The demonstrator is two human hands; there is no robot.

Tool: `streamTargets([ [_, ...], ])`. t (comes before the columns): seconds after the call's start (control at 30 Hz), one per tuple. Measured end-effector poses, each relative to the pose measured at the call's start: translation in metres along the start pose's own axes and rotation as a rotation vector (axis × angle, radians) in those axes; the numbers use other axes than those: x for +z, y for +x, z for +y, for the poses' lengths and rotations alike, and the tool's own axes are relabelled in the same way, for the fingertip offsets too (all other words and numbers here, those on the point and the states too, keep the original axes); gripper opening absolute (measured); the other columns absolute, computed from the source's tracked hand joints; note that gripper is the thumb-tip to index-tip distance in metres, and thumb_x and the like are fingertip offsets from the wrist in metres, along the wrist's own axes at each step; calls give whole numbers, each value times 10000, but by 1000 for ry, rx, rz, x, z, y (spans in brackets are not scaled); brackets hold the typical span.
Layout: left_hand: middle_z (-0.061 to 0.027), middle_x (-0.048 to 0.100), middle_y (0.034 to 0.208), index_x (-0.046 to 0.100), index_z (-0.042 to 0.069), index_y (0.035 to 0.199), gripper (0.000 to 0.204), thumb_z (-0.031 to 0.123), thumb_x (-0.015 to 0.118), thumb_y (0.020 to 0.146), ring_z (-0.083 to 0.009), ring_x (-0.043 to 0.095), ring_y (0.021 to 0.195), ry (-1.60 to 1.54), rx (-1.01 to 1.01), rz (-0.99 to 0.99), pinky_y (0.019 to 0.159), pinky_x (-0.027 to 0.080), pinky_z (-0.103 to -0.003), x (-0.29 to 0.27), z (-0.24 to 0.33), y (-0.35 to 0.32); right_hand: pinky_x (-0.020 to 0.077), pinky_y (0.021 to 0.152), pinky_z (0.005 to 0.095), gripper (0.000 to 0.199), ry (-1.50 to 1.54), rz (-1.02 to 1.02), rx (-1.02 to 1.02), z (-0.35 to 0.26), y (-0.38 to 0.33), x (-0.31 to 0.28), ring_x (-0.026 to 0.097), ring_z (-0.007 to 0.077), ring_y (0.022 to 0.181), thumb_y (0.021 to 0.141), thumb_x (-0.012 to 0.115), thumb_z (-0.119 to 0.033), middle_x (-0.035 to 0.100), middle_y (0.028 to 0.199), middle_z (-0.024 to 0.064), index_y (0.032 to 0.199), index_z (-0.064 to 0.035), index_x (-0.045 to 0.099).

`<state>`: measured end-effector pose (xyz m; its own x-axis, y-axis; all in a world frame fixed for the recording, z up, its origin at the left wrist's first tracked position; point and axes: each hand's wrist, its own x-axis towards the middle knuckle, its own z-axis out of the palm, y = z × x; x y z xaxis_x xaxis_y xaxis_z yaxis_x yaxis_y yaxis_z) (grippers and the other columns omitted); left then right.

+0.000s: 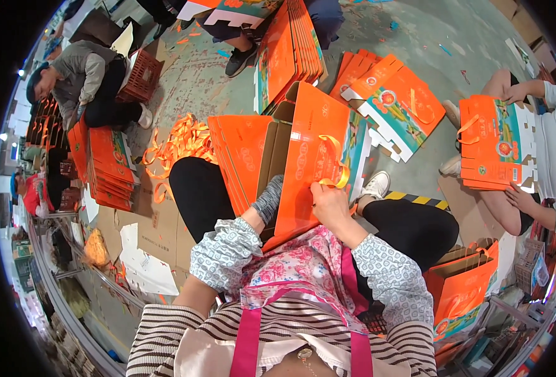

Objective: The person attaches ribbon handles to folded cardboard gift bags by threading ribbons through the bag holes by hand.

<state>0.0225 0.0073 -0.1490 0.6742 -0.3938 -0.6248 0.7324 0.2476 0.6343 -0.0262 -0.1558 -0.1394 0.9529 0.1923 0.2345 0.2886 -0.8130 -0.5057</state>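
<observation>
Upright between my knees stands an orange folding carton (309, 138) with a green printed side. A yellow-orange ribbon handle (331, 151) loops from its front panel. My right hand (331, 204) is closed at the lower end of that ribbon, fingertips pinched against the panel. In a grey glove, my left hand (269, 200) reaches in behind the panel, its fingers hidden by the cardboard. More flat orange cartons (240, 151) lean beside it against my left leg.
A heap of orange ribbons (183, 141) lies left on flattened brown cardboard (165, 235). Finished-looking cartons (403, 107) lie ahead to the right; a carton stack (293, 50) stands beyond. Co-workers sit left, ahead and right, one holding a carton (488, 141). More cartons (463, 289) stand by my right.
</observation>
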Motion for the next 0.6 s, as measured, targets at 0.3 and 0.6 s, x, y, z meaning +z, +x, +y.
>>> streamTargets([
  [0.3,-26,620,817,633,24,893,139,139,591,827,-120,567,683,191,91,1,586,474,-282,-10,-11,11,448,531,435,80,123,-78,246,-1,6,9,577,336,569,735,571,-52,562,592,147,705,-8,512],
  [0.6,-25,612,790,632,23,881,126,127,594,822,-111,551,672,253,78,38,581,461,-271,-2,-10,4,463,509,426,150,-118,-131,84,-16,1,3,583,324,552,607,593,-28,572,620,140,724,-27,500],
])
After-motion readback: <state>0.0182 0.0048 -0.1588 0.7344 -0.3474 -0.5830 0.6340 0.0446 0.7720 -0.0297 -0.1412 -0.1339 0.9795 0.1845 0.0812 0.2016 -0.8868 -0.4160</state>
